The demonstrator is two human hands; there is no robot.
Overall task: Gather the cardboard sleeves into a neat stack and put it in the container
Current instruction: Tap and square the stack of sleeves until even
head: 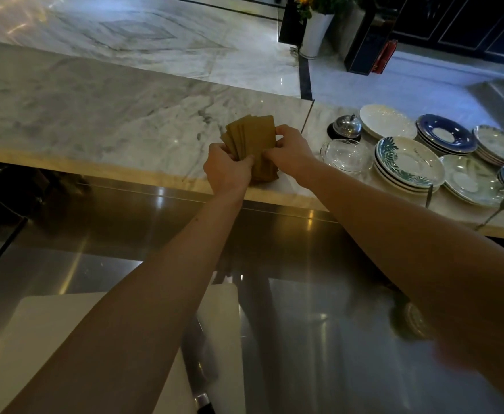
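Observation:
A bunch of brown cardboard sleeves [252,138] stands fanned out and uneven on the marble counter [95,115], near its front edge. My left hand [227,171] grips the bunch from the left and below. From the right, my right hand [289,147] holds its side edge, fingers curled round the sleeves. The lower ends of the sleeves are hidden behind my hands. No container shows in this view.
Stacks of saucers and plates [409,162] fill the counter to the right, with a glass dish [346,155], a metal bell [347,127] and a fork [501,206]. Below lies a steel worktop [304,324] carrying a white cutting board [36,339] and a knife [200,369].

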